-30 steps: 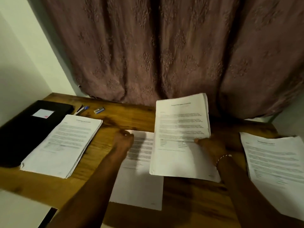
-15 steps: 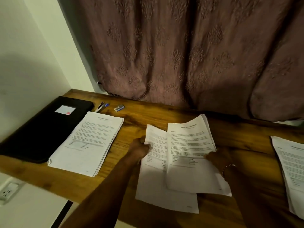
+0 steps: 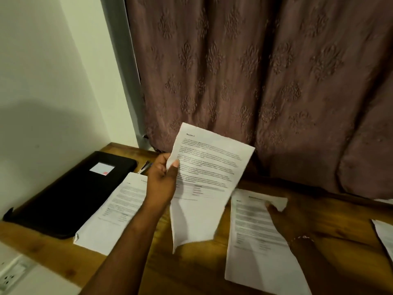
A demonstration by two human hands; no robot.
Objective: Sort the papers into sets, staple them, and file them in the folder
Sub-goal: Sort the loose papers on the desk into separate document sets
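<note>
My left hand [image 3: 162, 179] pinches a printed sheet [image 3: 204, 179] by its left edge and holds it lifted above the wooden desk [image 3: 191, 271], thumb on its face. My right hand [image 3: 287, 218] lies on a set of papers [image 3: 253, 237] flat on the desk, fingers near its curled top right corner; whether it grips the set is unclear. A thicker paper stack [image 3: 114, 211] lies to the left, partly behind my left arm. The black folder [image 3: 70, 192] with a white label lies shut at the desk's far left.
A mauve patterned curtain [image 3: 255, 81] hangs behind the desk. Pens [image 3: 145, 166] lie beyond the left stack. Another sheet [image 3: 385, 235] shows at the right edge. A wall socket [image 3: 12, 273] sits below the desk's front left edge.
My left hand has lifted one sheet off the desk and carried it leftwards. My right hand has laid its set down flat on the desk. The camera swung left.
</note>
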